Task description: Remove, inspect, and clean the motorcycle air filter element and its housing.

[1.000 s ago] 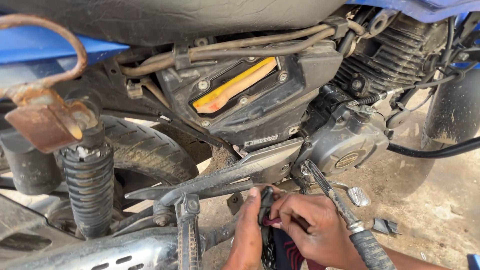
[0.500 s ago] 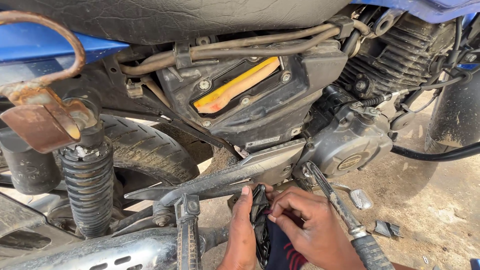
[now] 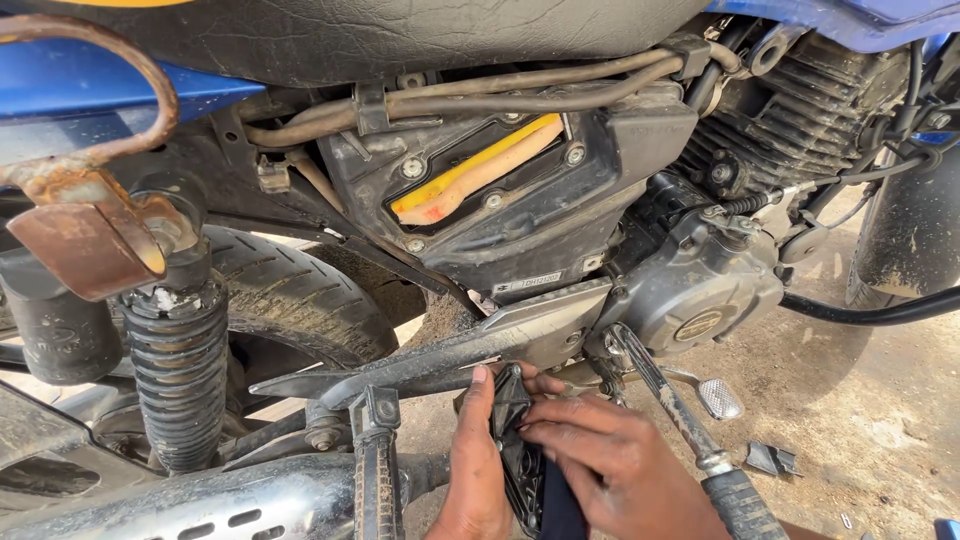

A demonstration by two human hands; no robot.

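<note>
I am looking down at the underside of a motorcycle, and both of my hands are on a small black ribbed part (image 3: 515, 440) that sits low under the grey footrest bracket (image 3: 470, 345), just behind the kick-start lever (image 3: 665, 400). My left hand (image 3: 475, 470) lies flat along the part's left edge, thumb pointing up toward the bracket, steadying it rather than clenching it. My right hand (image 3: 615, 465) closes its fingertips on the part's right edge in a pinch; how firmly it bites I cannot tell, because the palm hides the contact. To do this well, I judge I should keep the left hand as the brace and let the right fingers do the fine work, moving the part square to the bracket, not twisting it. The space is tight: the lever crosses just beside my right wrist, and the exhaust pipe (image 3: 220, 505) and rear footpeg (image 3: 378, 460) crowd the left, so I would keep my elbows in. The engine case (image 3: 700, 300) is near, and I would avoid leaning on it.
</note>
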